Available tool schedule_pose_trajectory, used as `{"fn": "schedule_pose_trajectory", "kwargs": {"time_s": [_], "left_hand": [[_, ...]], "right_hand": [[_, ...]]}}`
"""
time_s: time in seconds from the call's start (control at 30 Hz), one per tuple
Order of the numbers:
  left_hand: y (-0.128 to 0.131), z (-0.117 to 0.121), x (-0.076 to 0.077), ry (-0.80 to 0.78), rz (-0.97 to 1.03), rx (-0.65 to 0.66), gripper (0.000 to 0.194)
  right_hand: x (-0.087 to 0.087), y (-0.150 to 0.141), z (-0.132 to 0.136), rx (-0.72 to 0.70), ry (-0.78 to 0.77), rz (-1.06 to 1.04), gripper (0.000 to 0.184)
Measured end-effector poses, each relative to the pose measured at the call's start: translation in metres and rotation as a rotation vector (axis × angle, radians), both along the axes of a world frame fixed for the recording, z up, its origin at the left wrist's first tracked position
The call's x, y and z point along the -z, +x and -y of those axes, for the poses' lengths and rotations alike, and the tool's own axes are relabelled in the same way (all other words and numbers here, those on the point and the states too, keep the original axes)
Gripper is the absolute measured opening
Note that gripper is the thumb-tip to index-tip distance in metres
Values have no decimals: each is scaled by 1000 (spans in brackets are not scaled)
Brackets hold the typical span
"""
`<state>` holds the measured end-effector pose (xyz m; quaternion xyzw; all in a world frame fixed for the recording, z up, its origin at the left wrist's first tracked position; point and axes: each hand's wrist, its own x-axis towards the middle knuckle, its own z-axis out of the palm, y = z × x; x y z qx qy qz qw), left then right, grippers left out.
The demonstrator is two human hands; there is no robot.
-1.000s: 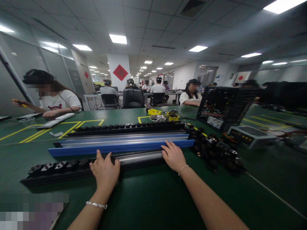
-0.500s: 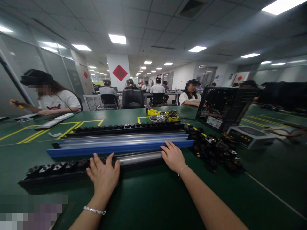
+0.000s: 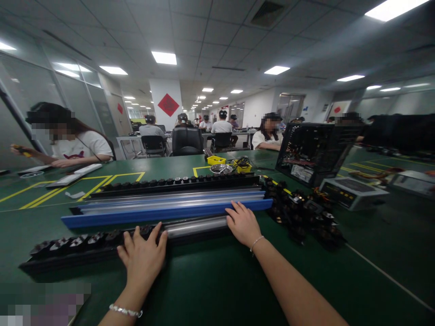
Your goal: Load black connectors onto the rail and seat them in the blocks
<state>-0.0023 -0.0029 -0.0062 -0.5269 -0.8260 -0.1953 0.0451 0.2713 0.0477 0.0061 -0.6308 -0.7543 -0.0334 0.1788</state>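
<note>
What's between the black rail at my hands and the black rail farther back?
Blue-and-silver strips lie between the near black rail and the far black rail, as the head view shows.

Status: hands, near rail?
Left hand spread over near rail; right hand at its right end; black parts along its left; blue rail just beyond.

Head camera, one, worn by you: it looked from above the green worktable, faced forward and tilted slightly down. Nearest, low in frame, lay your left hand and your right hand. At middle range, right of centre, stood an open computer case; farther, a white pillar. Ceiling filled the top.
</note>
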Motion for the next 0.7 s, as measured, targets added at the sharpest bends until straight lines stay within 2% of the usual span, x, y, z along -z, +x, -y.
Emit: {"fn": "schedule_pose_trajectory", "kwargs": {"time_s": [0.37, 0.7], "left_hand": [[-2, -3, 7, 16, -42, 7, 53], [-1, -3, 5, 16, -46, -4, 52]], "right_hand": [[0, 0, 0, -2, -2, 1, 43], [0, 0, -1, 3, 2, 2, 42]]}}
